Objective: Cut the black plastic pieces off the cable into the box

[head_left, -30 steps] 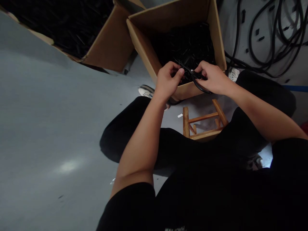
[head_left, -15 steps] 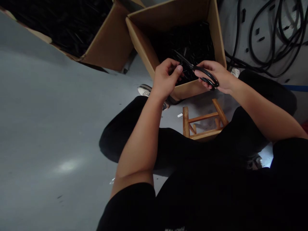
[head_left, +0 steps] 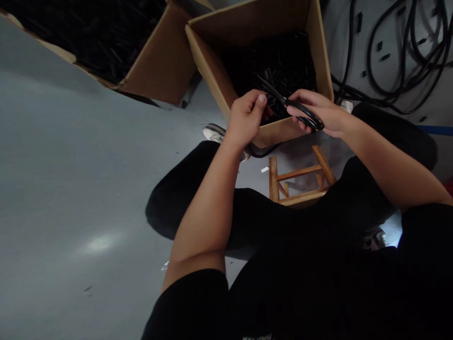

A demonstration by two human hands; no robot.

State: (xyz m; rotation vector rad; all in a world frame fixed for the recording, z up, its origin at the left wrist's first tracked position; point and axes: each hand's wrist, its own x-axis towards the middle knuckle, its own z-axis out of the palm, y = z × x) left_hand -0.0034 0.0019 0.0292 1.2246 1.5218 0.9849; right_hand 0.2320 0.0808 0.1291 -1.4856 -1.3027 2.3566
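Over the nearer cardboard box [head_left: 208, 66], my right hand [head_left: 314, 111] is closed around the black handles of a pair of scissors [head_left: 304, 111]. The scissor blades point up and to the left, and the handle loops sit close together. My left hand [head_left: 245, 115] is closed in a pinch just left of the blades, thumb on top. Whatever dark thing it holds is mostly hidden by the fingers and blends into the background. Below both hands, a heap of small black pieces [head_left: 293, 56] lies in the box.
A second cardboard box [head_left: 159, 61] full of black pieces stands at upper left. Black cables [head_left: 370, 61] lie coiled on the floor at right, among several short black bits. A small wooden stool [head_left: 300, 172] is between my legs.
The scissor handles have come closer together. My left hand has turned slightly and shifted a little to the right. A dark piece near the blade tips looks different in position.
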